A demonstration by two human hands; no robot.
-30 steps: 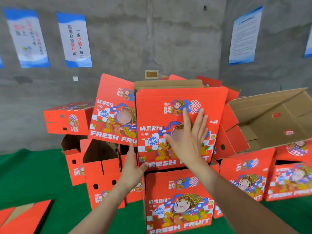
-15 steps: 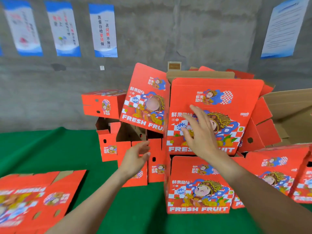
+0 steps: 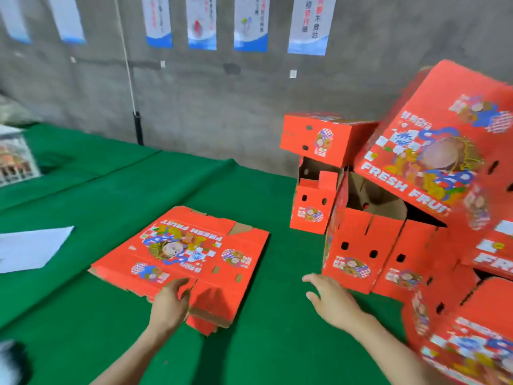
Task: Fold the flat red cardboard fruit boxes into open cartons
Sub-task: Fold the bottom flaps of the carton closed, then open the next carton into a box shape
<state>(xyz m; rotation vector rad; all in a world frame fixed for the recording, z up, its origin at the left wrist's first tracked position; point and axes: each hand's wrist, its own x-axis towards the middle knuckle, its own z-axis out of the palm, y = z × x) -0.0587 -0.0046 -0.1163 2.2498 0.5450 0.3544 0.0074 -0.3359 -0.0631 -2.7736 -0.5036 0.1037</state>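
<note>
Left hand (image 3: 170,300) down on the near edge of the flat red box (image 3: 191,250), fingers curled over the top face and gripping a near flap; thumb hidden and blurred. Right hand (image 3: 331,300) empty, fingers loosely spread, hovering over the green cloth (image 3: 105,195) between that box and the pile of folded cartons (image 3: 363,248), touching neither as far as can be told.

Head view only, smeared by motion. Flat box lying print-up on the cloth, left of centre, well apart from a white sheet (image 3: 30,250) at the left edge. Pile at right leaning and untidy, some cartons open with brown insides showing.

Judged light and stiff, being corrugated board: easy to lift, but prone to flop along its creases and to crush at flap corners. Matte printed face, probably not slippery. Best taken at two opposite edges near the scored folds, away from the punched vent holes, then pushed open into a tube.
</note>
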